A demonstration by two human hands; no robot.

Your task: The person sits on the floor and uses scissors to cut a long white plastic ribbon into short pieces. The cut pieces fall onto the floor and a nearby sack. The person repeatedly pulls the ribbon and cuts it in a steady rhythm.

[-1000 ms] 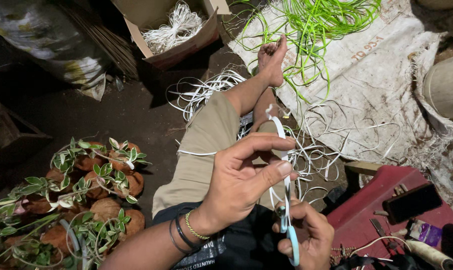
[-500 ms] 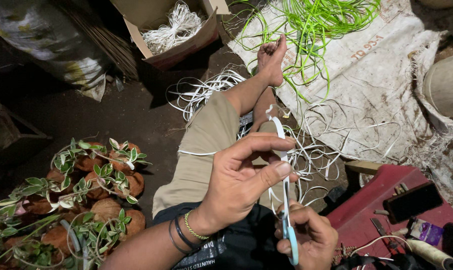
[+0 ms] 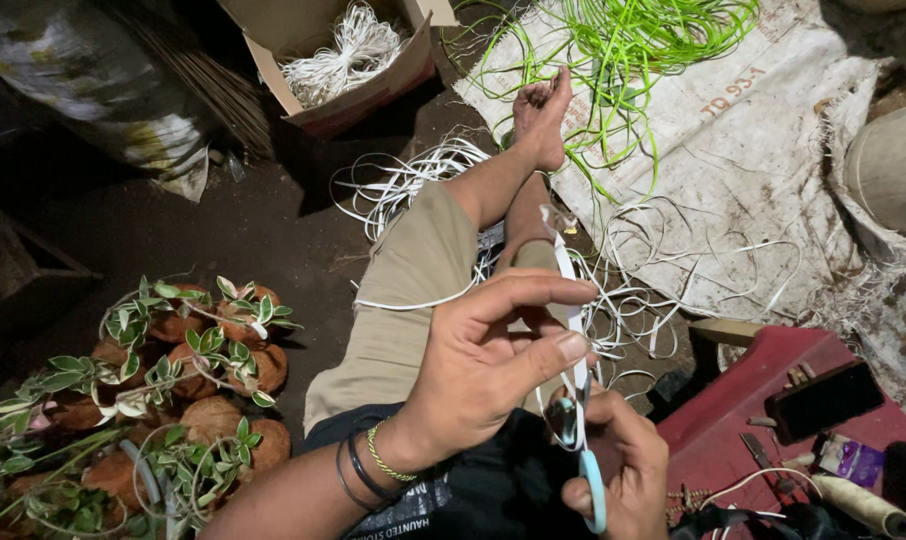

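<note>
Dark earth floor, potted plants [image 3: 173,350] at eight o'clock. White strip [image 3: 571,300] is pinched by left hand [image 3: 473,370]; scissors [image 3: 583,460] are gripped in right hand [image 3: 618,470]. Left fingertips [image 3: 571,348] could be nicked, lying near the blades.

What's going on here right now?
A person sits on the dark ground with a bare foot stretched toward a woven sack. The left hand pinches a white plastic strip and holds it upright, while the right hand works blue-handled scissors at its lower end. Loose white strips and green strips lie on the sack, more white ones fill a cardboard box, and small plants in coconut husks sit to the left.
</note>
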